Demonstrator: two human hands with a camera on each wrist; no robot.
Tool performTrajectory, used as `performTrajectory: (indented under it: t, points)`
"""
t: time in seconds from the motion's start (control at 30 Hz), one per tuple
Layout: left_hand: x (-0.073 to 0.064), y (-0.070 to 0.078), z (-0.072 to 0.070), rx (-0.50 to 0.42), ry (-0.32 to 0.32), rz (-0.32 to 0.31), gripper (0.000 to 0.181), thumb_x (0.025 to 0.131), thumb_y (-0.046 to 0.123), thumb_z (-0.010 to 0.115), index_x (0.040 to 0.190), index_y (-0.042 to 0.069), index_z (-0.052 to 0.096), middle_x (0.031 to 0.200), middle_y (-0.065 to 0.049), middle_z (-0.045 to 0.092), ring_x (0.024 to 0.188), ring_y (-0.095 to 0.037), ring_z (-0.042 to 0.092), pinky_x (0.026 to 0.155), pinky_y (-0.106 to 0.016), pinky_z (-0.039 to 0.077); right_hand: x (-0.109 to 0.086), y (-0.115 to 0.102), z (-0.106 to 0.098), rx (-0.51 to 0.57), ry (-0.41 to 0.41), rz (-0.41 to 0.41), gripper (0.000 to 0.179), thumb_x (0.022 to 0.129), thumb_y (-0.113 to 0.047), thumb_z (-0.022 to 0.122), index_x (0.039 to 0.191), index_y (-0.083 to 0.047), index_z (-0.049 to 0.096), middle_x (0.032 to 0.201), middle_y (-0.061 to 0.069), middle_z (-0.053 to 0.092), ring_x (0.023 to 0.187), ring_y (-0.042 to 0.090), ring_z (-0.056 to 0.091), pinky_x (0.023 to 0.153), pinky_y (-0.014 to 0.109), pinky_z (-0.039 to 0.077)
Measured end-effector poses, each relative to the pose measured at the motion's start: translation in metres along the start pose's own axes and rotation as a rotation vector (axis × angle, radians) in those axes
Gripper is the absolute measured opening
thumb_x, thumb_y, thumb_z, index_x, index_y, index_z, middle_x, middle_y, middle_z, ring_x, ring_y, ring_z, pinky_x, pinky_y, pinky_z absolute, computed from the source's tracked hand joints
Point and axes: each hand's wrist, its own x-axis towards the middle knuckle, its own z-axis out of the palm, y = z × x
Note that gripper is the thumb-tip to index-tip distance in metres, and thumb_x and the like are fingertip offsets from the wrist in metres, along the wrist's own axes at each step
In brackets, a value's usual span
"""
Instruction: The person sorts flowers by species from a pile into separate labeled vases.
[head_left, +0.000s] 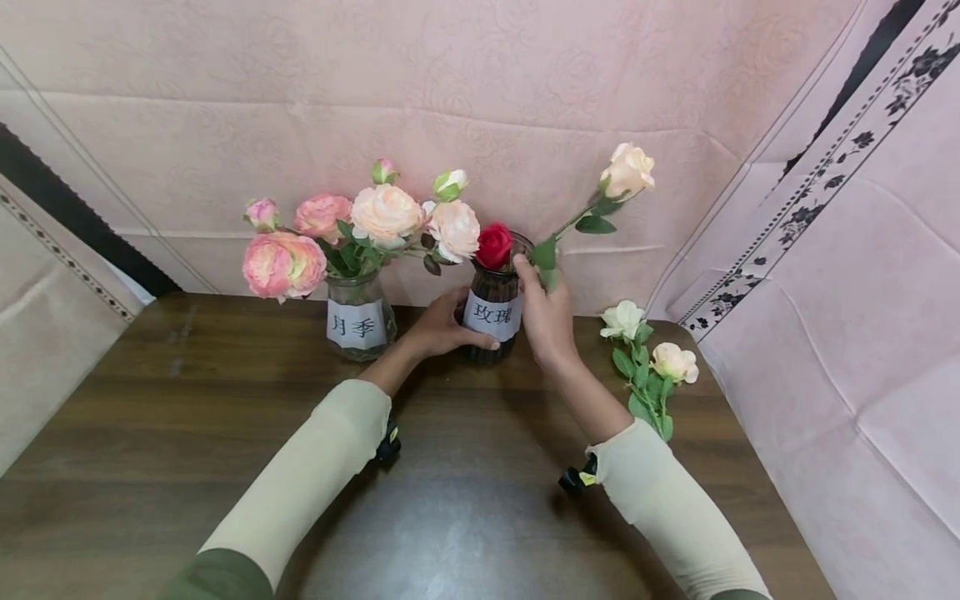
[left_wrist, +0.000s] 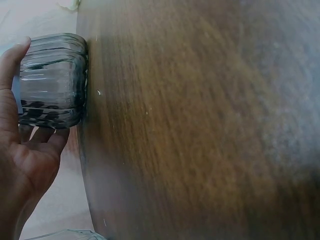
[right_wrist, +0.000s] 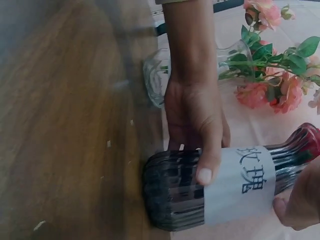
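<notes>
My left hand (head_left: 442,323) grips a dark ribbed glass vase (head_left: 491,346) low on its side, with the thumb across its white paper label. One red rose (head_left: 494,246) sits in the vase's mouth. At the rim, my right hand (head_left: 549,312) holds a cream rose (head_left: 628,172), which leans out to the right; its lower stem is hidden by the fingers. In the right wrist view the vase (right_wrist: 175,192) stands between both hands. The left wrist view shows the left hand (left_wrist: 30,165) around the vase's base (left_wrist: 52,85).
A clear glass vase (head_left: 360,292) with a label and several pink and peach blooms (head_left: 386,215) stands to the left. Two pale roses (head_left: 645,367) lie at the right of the brown table (head_left: 450,517). A pink cloth backdrop (head_left: 300,67) hangs behind.
</notes>
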Motion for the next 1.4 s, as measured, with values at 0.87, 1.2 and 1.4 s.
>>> performTrajectory:
  t: [0.87,1.2,1.4]
  points:
    - [0.002,-0.004,0.001,0.015,0.0,0.018,0.089,0.081,0.028,0.104,0.157,0.017,0.06,0.151,-0.007,0.071,0.144,-0.032,0.065,0.127,-0.056,0.05,-0.025,0.038,-0.06,0.018,-0.088,-0.032,0.066,0.098,-0.009,0.086,0.159,-0.002,0.061,0.161,0.022,0.064,0.146,0.04,0.065,0.122,0.039,0.056]
    - [0.003,-0.001,0.0,0.02,-0.003,0.013,0.09,0.082,0.029,0.103,0.159,0.017,0.058,0.154,-0.007,0.068,0.148,-0.033,0.062,0.129,-0.058,0.048,-0.028,0.049,-0.092,0.067,-0.016,-0.019,0.045,0.102,0.003,0.078,0.146,0.004,0.069,0.114,-0.014,0.082,0.109,0.003,0.078,0.097,0.017,0.063]
    - [0.001,0.0,-0.001,0.023,-0.008,-0.005,0.092,0.083,0.029,0.103,0.16,0.016,0.056,0.157,-0.008,0.066,0.151,-0.034,0.06,0.13,-0.058,0.046,-0.031,0.056,-0.111,0.076,-0.039,0.021,0.037,0.108,0.0,0.073,0.144,0.003,0.07,0.111,-0.011,0.084,0.101,0.004,0.081,0.096,0.025,0.067]
